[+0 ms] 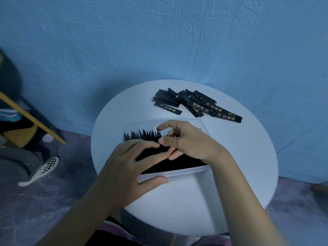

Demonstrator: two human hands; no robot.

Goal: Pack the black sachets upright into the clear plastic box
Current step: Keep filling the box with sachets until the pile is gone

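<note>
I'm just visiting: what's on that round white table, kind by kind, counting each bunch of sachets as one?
Hands: 2, left hand and right hand
Clear plastic box: 1
Loose sachet pile: 1
Upright sachet row in the box: 1
Total: 5. Single sachets overlap too much to count.

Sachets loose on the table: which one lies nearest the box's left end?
The lone sachet front-left of the heap, gold print up; the others overlap farther back or right.
</note>
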